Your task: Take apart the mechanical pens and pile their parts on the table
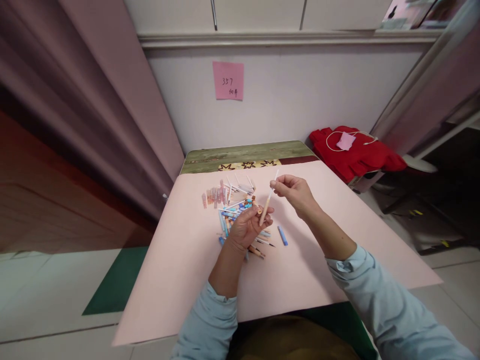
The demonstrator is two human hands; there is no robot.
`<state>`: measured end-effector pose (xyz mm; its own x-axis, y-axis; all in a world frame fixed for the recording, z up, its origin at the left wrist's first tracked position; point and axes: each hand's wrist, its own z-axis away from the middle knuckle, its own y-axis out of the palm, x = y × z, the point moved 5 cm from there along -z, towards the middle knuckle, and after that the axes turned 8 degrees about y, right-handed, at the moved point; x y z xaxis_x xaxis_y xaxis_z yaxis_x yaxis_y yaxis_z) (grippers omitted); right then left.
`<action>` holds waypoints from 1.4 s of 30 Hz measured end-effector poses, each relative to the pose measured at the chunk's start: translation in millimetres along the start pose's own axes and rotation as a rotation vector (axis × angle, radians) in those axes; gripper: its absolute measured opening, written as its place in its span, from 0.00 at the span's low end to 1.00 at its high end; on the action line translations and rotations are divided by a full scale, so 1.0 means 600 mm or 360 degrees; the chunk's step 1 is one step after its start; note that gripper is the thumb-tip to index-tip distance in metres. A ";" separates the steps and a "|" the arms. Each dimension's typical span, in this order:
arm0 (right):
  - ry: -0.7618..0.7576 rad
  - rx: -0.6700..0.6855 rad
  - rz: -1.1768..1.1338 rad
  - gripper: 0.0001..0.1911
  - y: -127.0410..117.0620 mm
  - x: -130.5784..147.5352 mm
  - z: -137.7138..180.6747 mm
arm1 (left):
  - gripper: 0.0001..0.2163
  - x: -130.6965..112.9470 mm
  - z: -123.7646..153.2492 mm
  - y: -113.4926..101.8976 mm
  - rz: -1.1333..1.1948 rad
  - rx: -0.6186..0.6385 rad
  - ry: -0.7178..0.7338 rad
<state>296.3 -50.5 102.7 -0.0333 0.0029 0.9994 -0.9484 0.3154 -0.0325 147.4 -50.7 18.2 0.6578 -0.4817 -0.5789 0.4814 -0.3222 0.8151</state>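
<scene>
My left hand (pixel 243 229) is closed around a beige pen barrel (pixel 265 210), which tilts up to the right. A small brown ring-like piece (pixel 259 211) shows by the same fingers. Between thumb and fingertips my right hand (pixel 296 194) pinches a thin white pen refill (pixel 276 175). Its lower end meets the barrel's top; how far inside it reaches I cannot tell. Under and behind my left hand lies a pile of blue and beige pen parts (pixel 226 220), partly hidden by that hand. To its right rests a single blue pen piece (pixel 282 236).
Translucent pinkish caps (pixel 214 196) and several white refills (pixel 240 189) lie at the pile's far side. Pink paper (pixel 183 280) covers the table. Red cloth (pixel 348 155) with a white cable sits beyond the right edge. A pink note (pixel 228 81) hangs on the wall.
</scene>
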 end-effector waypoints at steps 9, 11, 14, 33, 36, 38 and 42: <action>0.0060 0.0051 -0.0011 0.20 0.010 -0.009 0.009 | 0.06 -0.005 0.000 0.006 0.0020 -0.0031 0.0029; 0.0090 0.0042 -0.0027 0.21 0.011 -0.015 0.014 | 0.06 -0.007 0.000 0.005 0.0038 -0.0038 0.0042; 0.0152 -0.0013 -0.0078 0.22 0.012 -0.037 0.028 | 0.06 -0.010 0.000 0.004 0.0065 -0.0065 0.0080; 0.0227 0.0073 -0.0423 0.12 0.040 -0.076 0.077 | 0.05 -0.006 -0.005 0.011 -0.0016 0.0004 0.0095; 0.0264 0.0141 -0.0490 0.13 0.049 -0.070 0.078 | 0.06 -0.004 -0.005 0.015 -0.0042 0.0054 0.0094; 0.0293 0.0132 -0.0514 0.13 0.050 -0.071 0.078 | 0.06 -0.003 -0.005 0.016 -0.0049 0.0070 0.0095; 0.0302 -0.0011 -0.0515 0.13 0.039 -0.076 0.072 | 0.06 0.000 -0.006 0.013 -0.0044 0.0065 0.0063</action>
<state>261.8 -84.4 55.7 0.3274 0.0775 0.9417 -0.8982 0.3350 0.2847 153.3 -50.2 24.3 0.6674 -0.4399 -0.6009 0.4762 -0.3683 0.7985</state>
